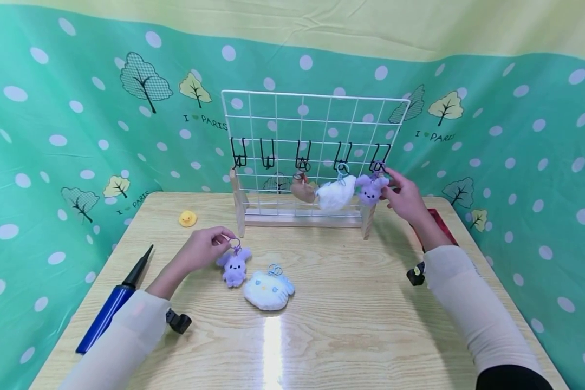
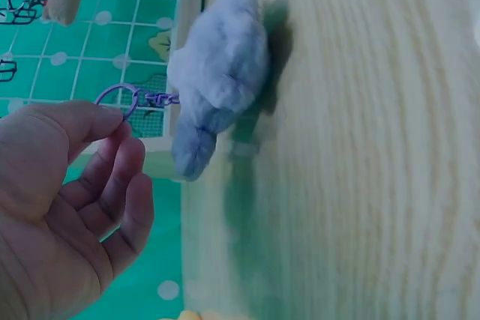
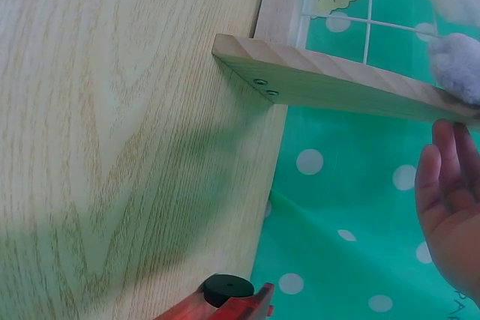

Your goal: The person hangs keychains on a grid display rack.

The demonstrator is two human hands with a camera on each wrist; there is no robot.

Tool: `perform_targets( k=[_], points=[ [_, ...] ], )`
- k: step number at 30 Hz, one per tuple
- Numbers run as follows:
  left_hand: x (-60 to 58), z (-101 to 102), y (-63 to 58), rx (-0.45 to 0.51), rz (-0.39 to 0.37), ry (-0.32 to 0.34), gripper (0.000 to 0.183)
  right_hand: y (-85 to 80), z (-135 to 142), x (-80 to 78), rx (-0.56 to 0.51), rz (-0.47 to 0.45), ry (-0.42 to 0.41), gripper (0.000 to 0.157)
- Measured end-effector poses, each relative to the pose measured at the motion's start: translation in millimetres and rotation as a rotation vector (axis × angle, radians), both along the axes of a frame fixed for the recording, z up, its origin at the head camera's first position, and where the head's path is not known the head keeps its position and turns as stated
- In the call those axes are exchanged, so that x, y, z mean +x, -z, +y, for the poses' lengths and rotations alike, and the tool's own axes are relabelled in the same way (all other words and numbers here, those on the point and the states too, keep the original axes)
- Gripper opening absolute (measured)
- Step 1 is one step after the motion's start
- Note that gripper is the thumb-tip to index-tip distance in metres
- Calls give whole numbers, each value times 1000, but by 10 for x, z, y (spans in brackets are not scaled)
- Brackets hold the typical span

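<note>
In the head view my left hand (image 1: 206, 248) pinches the ring of a purple plush keychain (image 1: 234, 268) with big ears, just above the table. The left wrist view shows thumb and fingertips on the purple metal ring (image 2: 118, 95), the plush hanging from a short chain. Beside it lies a white cat-face plush keychain (image 1: 268, 291) with blue rings. My right hand (image 1: 404, 194) is at the rack's rightmost hook (image 1: 377, 157), fingers at the top of a second purple plush keychain (image 1: 370, 189). Its fingertips are partly out of frame in the right wrist view.
A white wire rack (image 1: 317, 97) on wooden feet (image 1: 238, 206) stands at the back, with several black hooks. A white plush (image 1: 336, 194) and a brown plush (image 1: 302, 189) hang there. A blue hand pump (image 1: 108, 311), yellow duck (image 1: 187, 219) and red object (image 1: 441, 226) lie about.
</note>
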State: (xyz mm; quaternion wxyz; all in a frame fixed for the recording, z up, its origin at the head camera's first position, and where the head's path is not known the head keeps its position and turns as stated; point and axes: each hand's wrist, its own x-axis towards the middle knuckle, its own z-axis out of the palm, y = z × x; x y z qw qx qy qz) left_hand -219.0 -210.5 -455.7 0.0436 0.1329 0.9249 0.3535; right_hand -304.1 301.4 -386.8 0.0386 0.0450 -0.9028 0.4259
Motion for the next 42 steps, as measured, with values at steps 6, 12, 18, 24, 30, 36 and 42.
perform_targets(
  k=[6,12,18,24,30,36,42],
  points=[
    [-29,46,-76,45,34,-38,19,-6,-4,9,-9,-7,-1,61],
    [-55,97,-185,85,56,-63,21,-9,-5,15,-18,-9,-2,61],
    [-89,148,-299,108,57,-87,24,-7,7,7,-25,3,-1,61],
    [-116,212,-385,152,64,-84,24,6,7,3,-36,22,-7,60],
    [-143,274,-446,209,85,-84,23,17,9,-4,-40,27,-2,60],
    [-135,337,-506,234,98,-79,25,22,5,-14,-42,0,11,60],
    [-138,409,-572,277,92,-80,26,37,13,-20,-46,-1,4,61]
  ],
)
